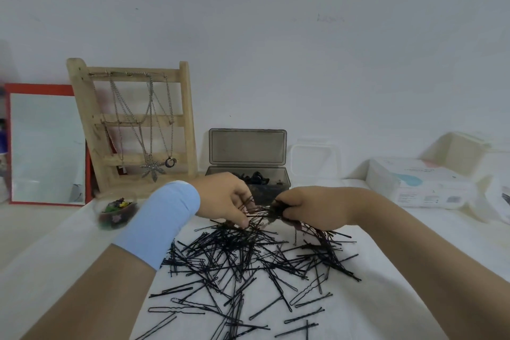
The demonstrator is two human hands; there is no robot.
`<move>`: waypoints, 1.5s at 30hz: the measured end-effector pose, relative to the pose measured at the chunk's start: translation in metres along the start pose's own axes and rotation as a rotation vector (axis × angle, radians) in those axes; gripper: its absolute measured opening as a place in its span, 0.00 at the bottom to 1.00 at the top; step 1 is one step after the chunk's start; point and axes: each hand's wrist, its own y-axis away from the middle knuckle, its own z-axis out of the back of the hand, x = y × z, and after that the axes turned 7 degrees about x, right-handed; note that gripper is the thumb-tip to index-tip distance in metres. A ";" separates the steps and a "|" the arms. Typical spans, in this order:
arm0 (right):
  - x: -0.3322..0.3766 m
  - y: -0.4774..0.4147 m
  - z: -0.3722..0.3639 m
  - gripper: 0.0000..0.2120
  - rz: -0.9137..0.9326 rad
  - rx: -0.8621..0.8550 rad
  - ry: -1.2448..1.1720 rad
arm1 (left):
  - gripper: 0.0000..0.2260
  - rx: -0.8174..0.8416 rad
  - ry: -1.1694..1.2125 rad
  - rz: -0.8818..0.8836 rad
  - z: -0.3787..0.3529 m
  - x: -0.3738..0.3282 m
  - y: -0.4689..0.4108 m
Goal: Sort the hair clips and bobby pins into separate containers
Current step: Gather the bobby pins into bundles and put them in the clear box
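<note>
A white cloth (386, 298) covered the table, and a wide heap of black bobby pins (242, 257) lay spread over its middle, crossing each other in all directions. At the far left a mirror with a red frame (47, 146) leaned against the wall. Just beside it stood a wooden stand (187, 119) with metal necklaces (150, 130) hanging from its top bar. At the far right lay a white tissue pack (419, 185).

Behind the heap stood a grey plastic box (284, 182) with its hinged lid (247, 146) upright and open; dark hair clips (256, 177) were inside it.

Both hands met at the far edge of the heap, just in front of the box. The right hand (311, 207) was closed around a thick bunch of bobby pins, which stuck out under its palm. The left hand (229, 201), with a light blue band (162, 218) on the wrist, had its fingers curled down and pinched a few pins at the top of the heap.

Near the left forearm stood a small clear bowl (116, 212) with colourful clips (121, 204) in it.
</note>
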 end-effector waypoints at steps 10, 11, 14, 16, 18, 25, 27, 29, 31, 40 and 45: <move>-0.008 -0.010 -0.005 0.12 -0.030 0.014 -0.749 | 0.14 -0.018 0.198 -0.007 -0.004 -0.009 -0.002; -0.008 -0.012 -0.006 0.11 -0.040 0.019 -0.757 | 0.15 -0.030 0.201 -0.002 -0.005 -0.009 -0.003; -0.006 -0.014 -0.010 0.12 -0.034 0.091 -0.817 | 0.14 -0.042 0.162 0.003 -0.007 -0.007 -0.003; -0.003 -0.014 -0.013 0.14 -0.011 0.124 -0.841 | 0.14 -0.037 0.166 -0.001 -0.007 -0.008 -0.003; -0.002 -0.013 -0.014 0.14 0.021 0.100 -0.761 | 0.14 -0.029 0.182 -0.015 -0.005 -0.009 -0.002; -0.006 -0.009 -0.010 0.12 0.129 -0.001 -0.607 | 0.12 -0.245 0.218 -0.037 -0.001 -0.007 -0.005; -0.008 -0.011 -0.010 0.11 0.159 -0.034 -0.665 | 0.11 -0.436 0.294 -0.038 -0.003 -0.007 -0.008; -0.010 -0.014 -0.010 0.10 0.186 -0.077 -0.774 | 0.09 -0.548 0.372 -0.114 -0.007 -0.010 -0.012; -0.011 -0.016 -0.009 0.10 0.216 -0.096 -0.876 | 0.05 -0.508 0.464 -0.237 -0.013 -0.017 -0.015; -0.011 -0.013 -0.009 0.08 0.259 -0.034 -0.989 | 0.17 -0.469 0.469 -0.311 -0.015 -0.030 -0.012; -0.008 -0.010 -0.005 0.09 0.258 -0.042 -1.009 | 0.14 -0.501 0.369 -0.300 -0.015 -0.029 -0.012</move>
